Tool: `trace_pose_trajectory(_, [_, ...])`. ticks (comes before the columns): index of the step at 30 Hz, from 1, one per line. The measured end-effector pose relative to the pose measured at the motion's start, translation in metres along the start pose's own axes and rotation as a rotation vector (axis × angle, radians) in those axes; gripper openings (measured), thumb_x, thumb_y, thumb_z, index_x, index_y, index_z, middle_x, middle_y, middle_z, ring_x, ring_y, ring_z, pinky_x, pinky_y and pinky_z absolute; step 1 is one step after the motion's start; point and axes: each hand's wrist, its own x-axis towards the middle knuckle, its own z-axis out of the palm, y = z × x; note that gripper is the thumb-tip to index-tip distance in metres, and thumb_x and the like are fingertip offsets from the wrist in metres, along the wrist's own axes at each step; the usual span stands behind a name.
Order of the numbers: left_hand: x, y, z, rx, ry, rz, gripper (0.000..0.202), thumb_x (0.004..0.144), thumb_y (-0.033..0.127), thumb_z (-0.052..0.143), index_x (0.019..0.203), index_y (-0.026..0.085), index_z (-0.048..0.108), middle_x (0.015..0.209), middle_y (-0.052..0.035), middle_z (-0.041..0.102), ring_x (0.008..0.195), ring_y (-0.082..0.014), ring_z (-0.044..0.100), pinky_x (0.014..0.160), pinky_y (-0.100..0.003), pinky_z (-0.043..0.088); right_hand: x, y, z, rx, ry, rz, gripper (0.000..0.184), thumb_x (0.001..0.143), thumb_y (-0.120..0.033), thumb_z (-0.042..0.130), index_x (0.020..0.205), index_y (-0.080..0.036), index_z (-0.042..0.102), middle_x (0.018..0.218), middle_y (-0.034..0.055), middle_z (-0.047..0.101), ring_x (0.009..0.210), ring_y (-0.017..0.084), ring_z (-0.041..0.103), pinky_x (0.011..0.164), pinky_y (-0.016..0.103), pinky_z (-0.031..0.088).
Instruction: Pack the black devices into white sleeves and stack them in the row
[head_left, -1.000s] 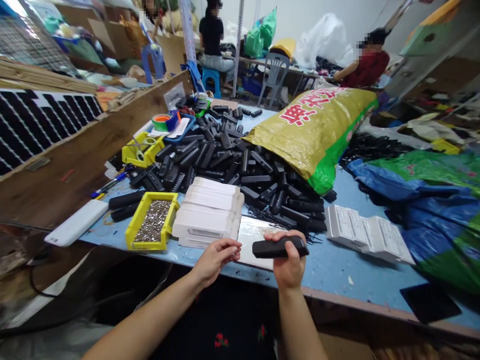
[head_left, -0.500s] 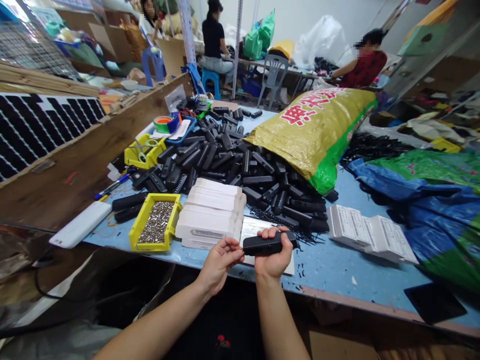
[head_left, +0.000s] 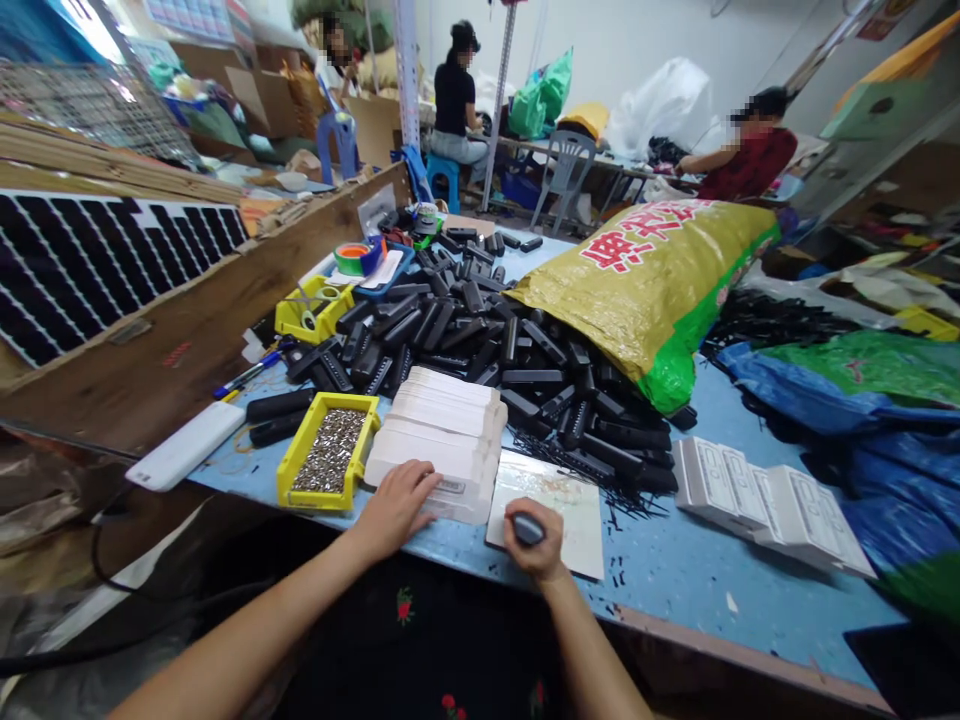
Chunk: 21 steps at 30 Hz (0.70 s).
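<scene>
My right hand (head_left: 536, 545) is closed around a long black plastic piece (head_left: 528, 528), whose rounded end points up at me; the rest is hidden in the fist. Under that fist is a pale flat board (head_left: 581, 555). My left hand (head_left: 397, 508) lies with fingers stretched over the near end of a stack of white printed cards (head_left: 442, 425), and no object shows in it. Close by on the left is a yellow bin (head_left: 283, 480) filled with small shiny metal parts (head_left: 328, 450).
Behind the cards spreads a heap of similar black pieces (head_left: 472, 330), with a gold and green sack (head_left: 637, 280) lying over its right side. Folded white boxes (head_left: 757, 495) stand at right. A white power bank-like block (head_left: 186, 447) lies left. Several people sit farther back.
My right hand has turned the black piece from lying sideways to end-up and lowered it to the board. My left hand has left the piece and moved left onto the cards.
</scene>
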Motion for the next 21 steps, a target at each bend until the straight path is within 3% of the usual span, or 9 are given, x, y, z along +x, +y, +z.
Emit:
trace_pose_trajectory(1, [0.000, -0.010, -0.003, 0.107, -0.053, 0.032, 0.044, 0.077, 0.021, 0.061, 0.120, 0.023, 0.051, 0.124, -0.0100, 0.053, 0.120, -0.0266, 0.046, 0.104, -0.046, 0.035, 0.001, 0.008, -0.006, -0.024, 0.007, 0.046, 0.016, 0.070, -0.032, 0.064, 0.068, -0.020, 0.055, 0.059, -0.0009, 0.057, 0.054, 0.016, 0.056, 0.055, 0.031, 0.047])
trace_pose_trajectory(3, [0.003, -0.019, -0.005, 0.230, -0.122, 0.070, 0.046, 0.077, 0.018, 0.060, 0.122, 0.022, 0.049, 0.124, -0.0102, 0.052, 0.119, -0.0258, 0.046, 0.103, -0.044, 0.034, 0.004, 0.024, -0.015, -0.019, 0.214, 0.175, 0.018, 0.077, -0.036, 0.058, 0.083, -0.019, 0.054, 0.062, -0.0023, 0.056, 0.056, 0.016, 0.057, 0.061, 0.032, 0.049])
trace_pose_trajectory(5, [0.007, -0.017, -0.005, 0.290, -0.163, 0.075, 0.042, 0.077, 0.016, 0.059, 0.118, 0.022, 0.049, 0.118, -0.0093, 0.055, 0.115, -0.0252, 0.048, 0.100, -0.043, 0.035, 0.007, 0.036, -0.023, -0.128, 0.429, 0.279, 0.032, 0.078, -0.040, 0.059, 0.101, -0.019, 0.049, 0.075, -0.0004, 0.059, 0.067, 0.018, 0.060, 0.070, 0.036, 0.050])
trace_pose_trajectory(6, [0.008, -0.013, -0.006, 0.311, -0.179, 0.070, 0.040, 0.077, 0.016, 0.059, 0.116, 0.021, 0.050, 0.114, -0.0087, 0.056, 0.111, -0.0250, 0.049, 0.098, -0.043, 0.036, 0.007, 0.040, -0.027, -0.244, 0.475, 0.289, 0.040, 0.076, -0.041, 0.061, 0.107, -0.019, 0.047, 0.086, 0.0030, 0.060, 0.076, 0.020, 0.061, 0.077, 0.039, 0.049])
trace_pose_trajectory(9, [0.012, -0.002, -0.008, 0.365, -0.192, 0.069, 0.040, 0.076, 0.015, 0.059, 0.114, 0.020, 0.049, 0.114, -0.0091, 0.055, 0.109, -0.0256, 0.049, 0.096, -0.041, 0.035, 0.006, 0.050, -0.036, -0.615, 0.452, 0.113, 0.041, 0.076, -0.043, 0.061, 0.106, -0.016, 0.052, 0.107, 0.0129, 0.055, 0.103, 0.026, 0.053, 0.093, 0.044, 0.040])
trace_pose_trajectory(12, [0.011, 0.001, -0.009, 0.381, -0.180, 0.076, 0.046, 0.077, 0.014, 0.057, 0.121, 0.019, 0.045, 0.125, -0.0119, 0.050, 0.116, -0.0266, 0.045, 0.099, -0.042, 0.032, 0.005, 0.056, -0.040, -0.782, 0.403, -0.065, 0.032, 0.082, -0.040, 0.055, 0.101, -0.014, 0.055, 0.106, 0.0150, 0.055, 0.107, 0.028, 0.049, 0.097, 0.048, 0.035])
trace_pose_trajectory(16, [0.011, 0.004, -0.015, 0.277, -0.205, 0.007, 0.043, 0.077, 0.009, 0.051, 0.119, 0.017, 0.048, 0.125, -0.0152, 0.052, 0.119, -0.0290, 0.045, 0.102, -0.047, 0.029, 0.005, 0.060, -0.046, -0.751, 0.436, -0.118, 0.026, 0.083, -0.035, 0.056, 0.098, -0.014, 0.055, 0.105, 0.0144, 0.055, 0.106, 0.026, 0.050, 0.096, 0.046, 0.037])
trace_pose_trajectory(18, [0.014, 0.010, -0.026, 0.176, -0.279, -0.027, 0.033, 0.076, 0.008, 0.050, 0.107, 0.015, 0.056, 0.112, -0.0152, 0.059, 0.111, -0.0299, 0.051, 0.097, -0.048, 0.034, 0.004, 0.055, -0.048, -0.690, 0.513, -0.118, 0.025, 0.083, -0.034, 0.058, 0.097, -0.014, 0.055, 0.104, 0.0137, 0.054, 0.104, 0.025, 0.050, 0.094, 0.045, 0.038])
trace_pose_trajectory(21, [0.018, 0.026, -0.049, 0.020, -0.392, 0.008, 0.020, 0.078, 0.017, 0.052, 0.096, 0.018, 0.061, 0.097, -0.0099, 0.065, 0.096, -0.0248, 0.060, 0.087, -0.037, 0.044, -0.003, 0.031, -0.040, -0.559, 0.615, -0.160, 0.019, 0.085, -0.029, 0.056, 0.099, -0.017, 0.054, 0.095, 0.0088, 0.054, 0.092, 0.022, 0.053, 0.085, 0.041, 0.043])
